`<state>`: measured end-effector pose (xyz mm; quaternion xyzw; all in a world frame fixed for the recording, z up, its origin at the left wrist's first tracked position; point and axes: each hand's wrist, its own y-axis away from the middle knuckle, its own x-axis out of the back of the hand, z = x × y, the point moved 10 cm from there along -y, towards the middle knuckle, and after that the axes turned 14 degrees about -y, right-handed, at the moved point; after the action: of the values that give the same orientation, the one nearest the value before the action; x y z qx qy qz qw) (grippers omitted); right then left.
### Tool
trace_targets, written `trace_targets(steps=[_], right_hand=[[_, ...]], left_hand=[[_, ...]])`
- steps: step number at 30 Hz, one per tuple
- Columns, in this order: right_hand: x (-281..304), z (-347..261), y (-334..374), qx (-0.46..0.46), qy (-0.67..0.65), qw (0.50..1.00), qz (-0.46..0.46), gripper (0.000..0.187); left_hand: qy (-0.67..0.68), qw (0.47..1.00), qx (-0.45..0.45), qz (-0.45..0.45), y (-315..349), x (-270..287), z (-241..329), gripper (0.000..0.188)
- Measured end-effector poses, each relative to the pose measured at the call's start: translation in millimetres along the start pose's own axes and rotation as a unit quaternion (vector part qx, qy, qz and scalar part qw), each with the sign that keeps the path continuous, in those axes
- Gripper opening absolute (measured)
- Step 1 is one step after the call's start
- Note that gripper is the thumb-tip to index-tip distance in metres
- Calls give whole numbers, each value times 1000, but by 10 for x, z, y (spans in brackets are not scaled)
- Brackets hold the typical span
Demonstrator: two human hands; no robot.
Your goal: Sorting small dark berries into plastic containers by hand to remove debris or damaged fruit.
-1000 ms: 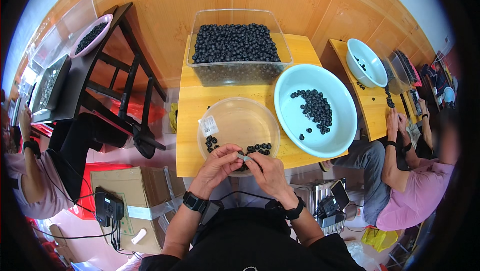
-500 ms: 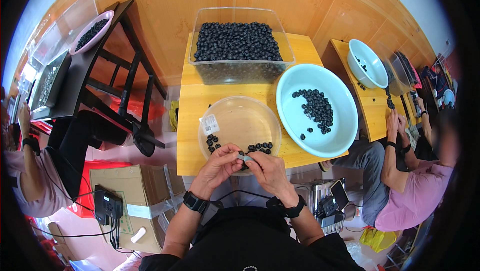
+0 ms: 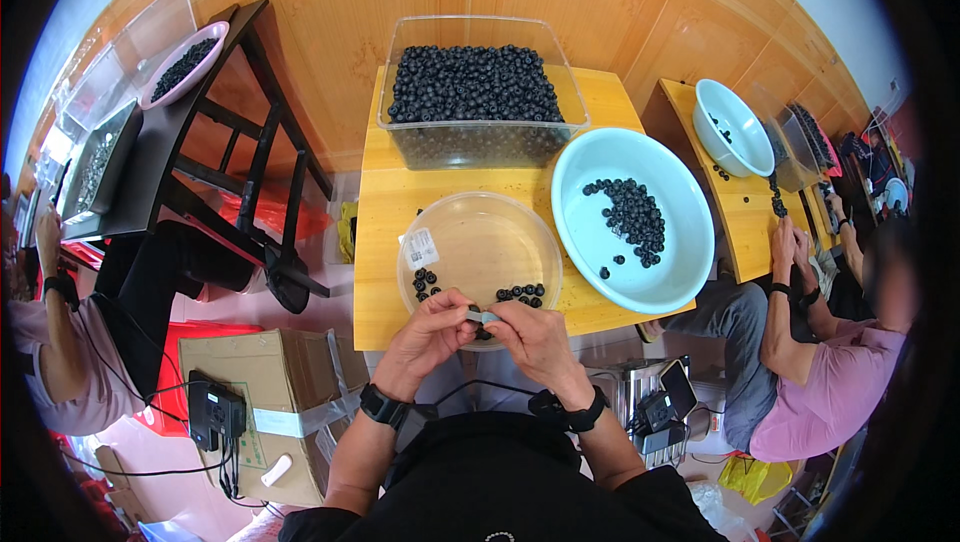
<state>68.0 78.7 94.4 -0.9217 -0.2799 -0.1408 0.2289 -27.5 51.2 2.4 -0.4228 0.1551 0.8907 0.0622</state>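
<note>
My left hand (image 3: pixel 430 344) and my right hand (image 3: pixel 537 344) meet over the near edge of a round clear plastic tray (image 3: pixel 480 227). Both pinch a small light-grey piece (image 3: pixel 484 317) with a dark part against it; the fingers cover most of it, so its kind is unclear. Inside the tray, small black ring-shaped parts (image 3: pixel 521 294) lie by my right fingers. Another cluster of black rings (image 3: pixel 425 283) sits near the left rim, below a white label (image 3: pixel 419 248).
A clear bin (image 3: pixel 480 142) full of black rings stands at the table's back. To the right is a light-blue basin (image 3: pixel 690 272) with a heap of rings (image 3: pixel 640 222). Seated people work at a dark table (image 3: pixel 150 157) on the left and a wooden table (image 3: pixel 755 232) on the right.
Both hands have shifted slightly left, still pinched together. The grey piece between the fingertips has turned a little.
</note>
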Motion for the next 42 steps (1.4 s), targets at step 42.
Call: trace_targets(steps=[42], right_hand=[[1181, 84, 128, -65, 114, 966, 224, 26]], left_hand=[[-644, 717, -139, 228, 68, 236, 583, 15]])
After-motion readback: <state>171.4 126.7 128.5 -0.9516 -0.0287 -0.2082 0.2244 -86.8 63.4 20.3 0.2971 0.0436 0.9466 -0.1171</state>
